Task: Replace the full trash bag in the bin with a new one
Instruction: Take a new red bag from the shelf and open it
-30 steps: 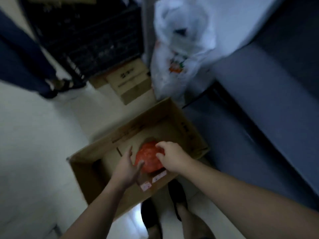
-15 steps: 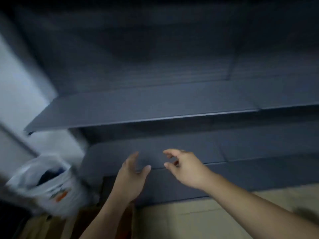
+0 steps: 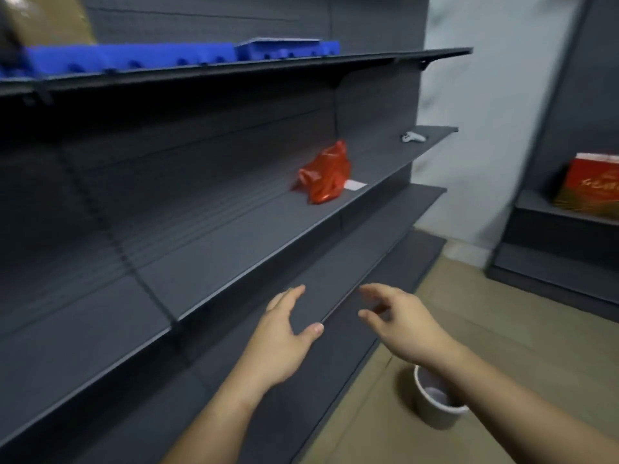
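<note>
Head view, counts: two hands, one bin, one red bag, three dark shelf boards on the near rack plus its base board, one second rack at far right.
Left hand (image 3: 281,343): raised in front of the rack, palm turned inward, fingers (image 3: 288,296) straight and spread from the thumb; it holds nothing and touches nothing.
Right hand (image 3: 402,326): raised beside the left, apart from it, fingers (image 3: 371,291) loosely curled and parted, blurred at the tips; empty, in contact with nothing.
Bin (image 3: 435,401): small, round, pale-walled, standing upright on the tan floor (image 3: 502,316) just beside the rack's base, partly hidden under the right forearm.
Bin contents: a pale lining or object shows inside the rim; too blurred to tell whether it is a bag.
Red bag (image 3: 324,175): thin, shiny red plastic, crumpled into a loose heap with a peak sticking up, lying on the middle shelf (image 3: 234,242) well beyond both hands.
White slip (image 3: 354,185): flat, lying on the same shelf, touching the red bag's right edge.
White object (image 3: 413,137): small, near the far end of that shelf; shape unclear.
Top shelf (image 3: 301,63): carries a row of blue moulded pieces (image 3: 134,56); their count is unclear because they run together.
Brown box (image 3: 50,18): at the upper left corner, behind the blue pieces, cut off by the frame.
Second rack (image 3: 562,226): dark, at far right, bearing one red and gold box (image 3: 589,185).
</note>
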`<state>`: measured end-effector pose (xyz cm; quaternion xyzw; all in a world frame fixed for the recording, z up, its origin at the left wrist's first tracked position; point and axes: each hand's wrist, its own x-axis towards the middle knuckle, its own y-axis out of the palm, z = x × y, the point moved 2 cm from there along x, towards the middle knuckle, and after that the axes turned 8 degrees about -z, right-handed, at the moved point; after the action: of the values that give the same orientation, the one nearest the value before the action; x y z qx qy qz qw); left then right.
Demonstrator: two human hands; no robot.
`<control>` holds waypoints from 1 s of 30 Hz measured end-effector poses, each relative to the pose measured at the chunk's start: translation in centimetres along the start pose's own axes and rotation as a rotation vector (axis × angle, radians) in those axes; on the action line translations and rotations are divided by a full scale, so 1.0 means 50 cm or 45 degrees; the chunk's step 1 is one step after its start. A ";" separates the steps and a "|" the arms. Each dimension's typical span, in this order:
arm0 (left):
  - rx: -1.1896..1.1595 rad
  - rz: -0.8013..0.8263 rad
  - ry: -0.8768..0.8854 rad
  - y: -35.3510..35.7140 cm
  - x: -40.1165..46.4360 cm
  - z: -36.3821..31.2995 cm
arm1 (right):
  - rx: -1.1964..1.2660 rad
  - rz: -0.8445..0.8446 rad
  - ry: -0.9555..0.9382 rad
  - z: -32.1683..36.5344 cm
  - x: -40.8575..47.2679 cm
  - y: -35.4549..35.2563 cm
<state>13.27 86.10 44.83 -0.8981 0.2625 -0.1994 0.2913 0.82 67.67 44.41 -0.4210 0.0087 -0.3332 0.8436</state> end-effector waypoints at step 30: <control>0.862 -0.029 0.166 0.324 1.146 0.160 | -0.238 0.158 0.041 -0.283 1.071 0.257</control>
<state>56.43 44.57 40.40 -0.7387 0.1896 -0.3352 0.5531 45.40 32.64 40.31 -0.4912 0.0794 -0.2846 0.8194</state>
